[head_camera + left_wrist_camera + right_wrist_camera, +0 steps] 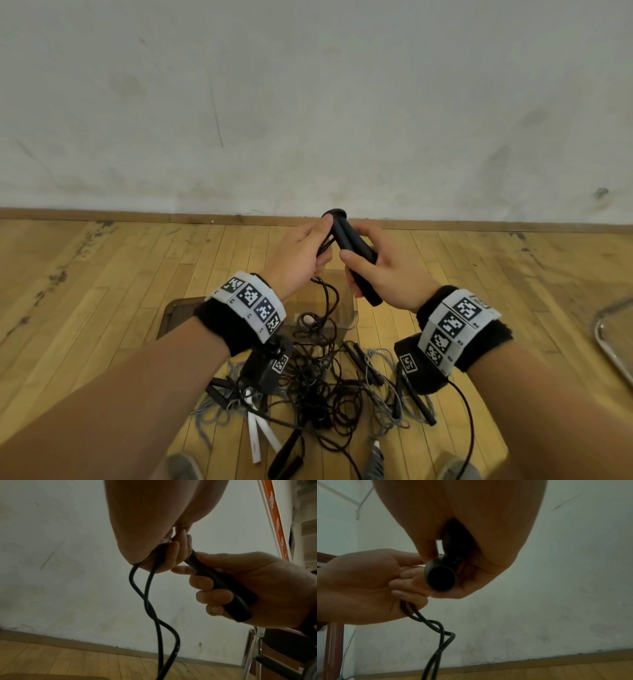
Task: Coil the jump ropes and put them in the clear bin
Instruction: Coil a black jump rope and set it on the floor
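My right hand (373,263) grips two black jump-rope handles (352,248) held side by side, tilted up toward the wall. In the right wrist view the round butt of one handle (441,577) faces the camera. My left hand (308,253) is curled round the black rope (150,601) right where it leaves the handles. Two strands hang twisted from that hand down into the clear bin (352,315) on the floor below. A tangled pile of jump ropes (318,387), black and grey, lies on the floor in front of the bin.
White rope handles (255,431) and more black handles (421,404) lie in the pile. A metal tray rim (613,346) shows at the right edge. A grey wall and wooden baseboard (137,214) run behind. My shoes (183,466) stand at the bottom edge.
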A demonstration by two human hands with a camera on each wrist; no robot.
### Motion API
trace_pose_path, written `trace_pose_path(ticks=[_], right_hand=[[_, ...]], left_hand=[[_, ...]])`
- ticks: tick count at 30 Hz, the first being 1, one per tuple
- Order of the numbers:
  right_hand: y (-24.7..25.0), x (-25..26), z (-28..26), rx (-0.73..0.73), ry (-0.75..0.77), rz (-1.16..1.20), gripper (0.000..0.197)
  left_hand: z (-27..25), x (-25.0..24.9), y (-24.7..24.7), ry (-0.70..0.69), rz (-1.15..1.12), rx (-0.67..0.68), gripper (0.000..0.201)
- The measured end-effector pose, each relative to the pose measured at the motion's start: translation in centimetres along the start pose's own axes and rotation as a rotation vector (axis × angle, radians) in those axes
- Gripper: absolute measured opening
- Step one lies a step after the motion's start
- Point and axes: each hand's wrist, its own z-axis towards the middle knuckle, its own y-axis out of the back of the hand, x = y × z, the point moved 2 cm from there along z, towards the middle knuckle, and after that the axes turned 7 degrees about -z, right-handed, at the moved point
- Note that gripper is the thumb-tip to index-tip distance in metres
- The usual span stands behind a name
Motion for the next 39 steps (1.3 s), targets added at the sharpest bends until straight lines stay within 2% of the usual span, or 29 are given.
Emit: trace_pose_path(ticks=[5,7,10,13,16,24,28,32,35,39], right_hand=[[-0.1,0.5,-0.6,0.031,0.019,0.025,0.026],[-0.4,0.4,-0.9,0.03,0.031,0.059,0.027],[-0.1,0.1,-0.9,-0.038,0.025,0.017,0.033],[1.0,-0.3,-0.7,-0.165,0.04,-0.159,0.036],[2.1,-0.9,-0.6,-0.273,0.029,-0.445,0.039],[2.4,-1.0,-0.8,-0.298,-0.08,-0.875,0.034],[2.2,-0.5,-1.1,-0.208,-0.091,-1.065,0.033],[0.7,-0.6,-1.6,0.031,0.055,-1.123,0.031],[0.3,-0.5,-1.9,0.119,0.144,-1.006,0.035],[1.3,-0.2,-2.1,0.087,0.236,-0.779,0.039]], left_hand=[[-0.5,-0.3,-0.8,0.01,0.054,0.038,0.045],[-0.8,-0.3,-1.2,0.015,0.104,0.046,0.045],[-1.1,-0.4,-1.4,0.025,0.098,-0.018,0.04],[-0.9,-0.1,-0.6,0.012,0.32,0.006,0.027],[-1.3,0.2,-0.1,-0.036,0.521,0.061,0.017],[-2.3,-0.9,-0.5,-0.153,0.892,0.061,0.022],[-2.2,-1.8,-0.8,-0.218,0.875,0.076,0.019],[-1.3,-2.0,0.1,-0.238,0.903,0.077,0.019],[-0.5,-2.0,0.9,-0.209,0.709,0.04,0.007],[0.3,-2.3,1.7,-0.097,0.376,0.033,0.029]])
